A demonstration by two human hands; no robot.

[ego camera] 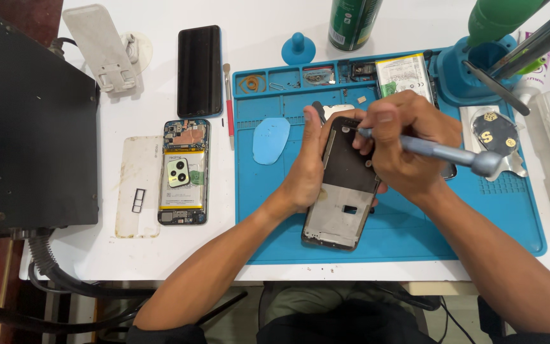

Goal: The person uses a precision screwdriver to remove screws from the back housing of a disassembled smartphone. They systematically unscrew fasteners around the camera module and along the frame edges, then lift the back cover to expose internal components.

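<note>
Blue mat (415, 236) at centre frame, phone frame (345, 191) lying on it, long axis running from lower centre toward upper right tilt. Left hand (310, 169) clamped along frame's left edge, steadying. Right hand (402, 143) closed around grey screwdriver (440, 153), tip touching frame's top end, shaft trailing off right. Both hands on the frame; right nearer the top corner. Open mat below and right; parts trays crowd upper edge. Second opened phone (184, 172) well apart, left of mat, on white table (256, 38).
</note>
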